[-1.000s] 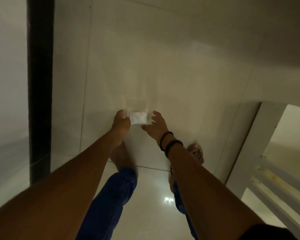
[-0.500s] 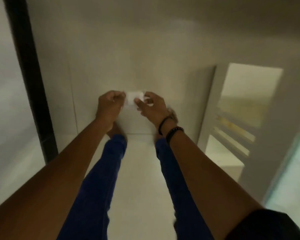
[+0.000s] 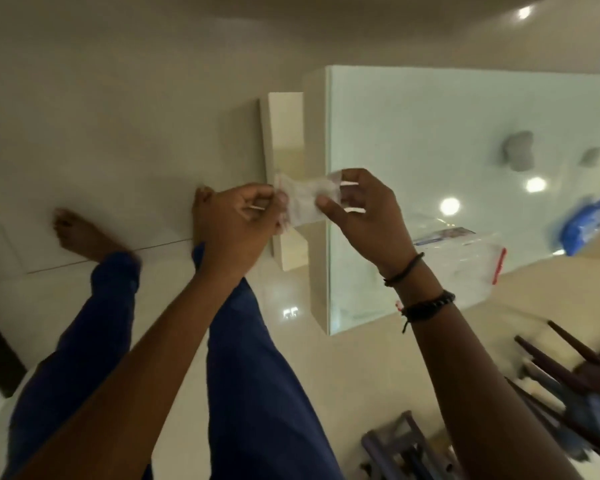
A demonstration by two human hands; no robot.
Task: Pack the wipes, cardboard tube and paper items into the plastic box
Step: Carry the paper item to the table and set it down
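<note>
Looking down from the head view, we see 2 bare hands raised in front of the body, sharing 1 small clear plastic packet point(image 3: 303, 199). The left hand point(image 3: 243, 220) is curled into a loose fist, its fingertips pinching the packet's left edge, where a thin red strip runs along the seam. The right hand point(image 3: 362, 211) grips the packet's right end between thumb and forefinger, the remaining fingers bent and spread. The packet is translucent and crumpled, with something whitish inside; we cannot tell what it contains. It hangs in the air between the hands, in front of the near left corner of the glass worktop point(image 3: 430, 133).

On the worktop, just beyond the right wrist, lies a clear plastic bag point(image 3: 465, 268) with a red strip at its far end and a printed item showing through its top. Near the worktop's right edge rests a blue package point(image 3: 584, 226), blurred. 2 grey shapes point(image 3: 518, 154) show through or on the glass; we cannot tell which.

The right wrist carries 2 dark bracelets point(image 3: 426, 306). Below the hands we see blue trousers point(image 3: 257, 375) and bare feet point(image 3: 80, 233) on the pale tiled floor point(image 3: 84, 116). Dark chair legs point(image 3: 551, 368) occupy the lower right corner.
</note>
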